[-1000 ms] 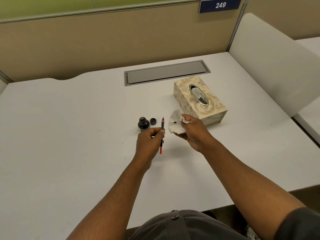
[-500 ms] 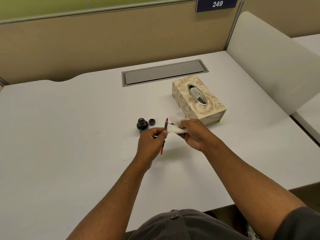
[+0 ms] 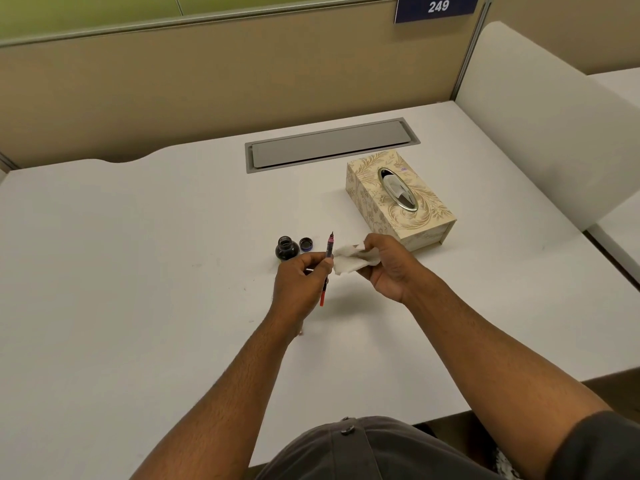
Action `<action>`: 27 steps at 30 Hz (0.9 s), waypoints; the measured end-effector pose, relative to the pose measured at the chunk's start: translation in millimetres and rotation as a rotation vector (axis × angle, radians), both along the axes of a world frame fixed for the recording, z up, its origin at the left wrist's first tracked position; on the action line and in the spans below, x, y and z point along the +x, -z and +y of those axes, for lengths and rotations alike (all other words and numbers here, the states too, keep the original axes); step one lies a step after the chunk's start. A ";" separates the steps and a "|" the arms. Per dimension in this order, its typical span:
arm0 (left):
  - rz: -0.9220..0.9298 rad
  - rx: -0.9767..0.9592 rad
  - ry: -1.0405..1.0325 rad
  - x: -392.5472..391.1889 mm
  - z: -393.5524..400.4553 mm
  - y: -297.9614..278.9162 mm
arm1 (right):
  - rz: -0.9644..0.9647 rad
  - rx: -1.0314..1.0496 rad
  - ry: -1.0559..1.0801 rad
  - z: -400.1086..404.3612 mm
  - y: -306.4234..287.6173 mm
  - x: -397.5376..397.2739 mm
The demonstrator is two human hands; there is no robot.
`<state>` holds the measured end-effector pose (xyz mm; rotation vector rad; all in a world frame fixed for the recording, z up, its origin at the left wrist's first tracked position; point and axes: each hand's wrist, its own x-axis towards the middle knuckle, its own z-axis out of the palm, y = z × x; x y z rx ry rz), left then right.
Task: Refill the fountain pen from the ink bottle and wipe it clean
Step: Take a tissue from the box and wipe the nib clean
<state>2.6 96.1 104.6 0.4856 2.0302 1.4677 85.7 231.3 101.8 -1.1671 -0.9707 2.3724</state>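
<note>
**Pen held upright, tissue at its side**

The fountain pen [image 3: 327, 268] looked light, stiff and slick, its inky nib fragile, so mid-barrel seemed the safest hold. The left hand [image 3: 300, 285] pinched it there, nib up, above the bench [image 3: 138, 271]. The right hand [image 3: 388, 268] held its grip closed on a soft crumpled tissue [image 3: 348, 260] touching the barrel. The open ink bottle [image 3: 286, 248] stood just behind.

The desk [image 3: 138, 271] looked matt and smooth; the ink bottle [image 3: 286, 248] was glossy dark glass, the tissue [image 3: 348, 260] soft crumpled paper, the tissue box [image 3: 420, 209] rimmed with shiny metal
</note>
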 end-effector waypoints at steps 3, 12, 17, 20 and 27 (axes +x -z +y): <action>0.008 -0.031 0.020 -1.1 1.2 1.8 | 0.030 0.023 -0.069 -0.6 -0.3 1.5; 0.091 -0.136 0.039 2.7 3.3 8.5 | -0.073 0.284 -0.135 -7.8 2.0 -3.2; 0.262 -0.193 0.061 4.6 1.7 10.2 | -0.059 0.238 -0.115 -12.2 4.9 -5.1; 0.392 -0.213 0.074 5.0 1.7 10.2 | -0.022 0.183 -0.094 -11.6 5.8 -5.1; 0.605 -0.262 0.100 7.1 -0.5 20.0 | -0.070 0.129 -0.096 -11.5 10.6 -5.0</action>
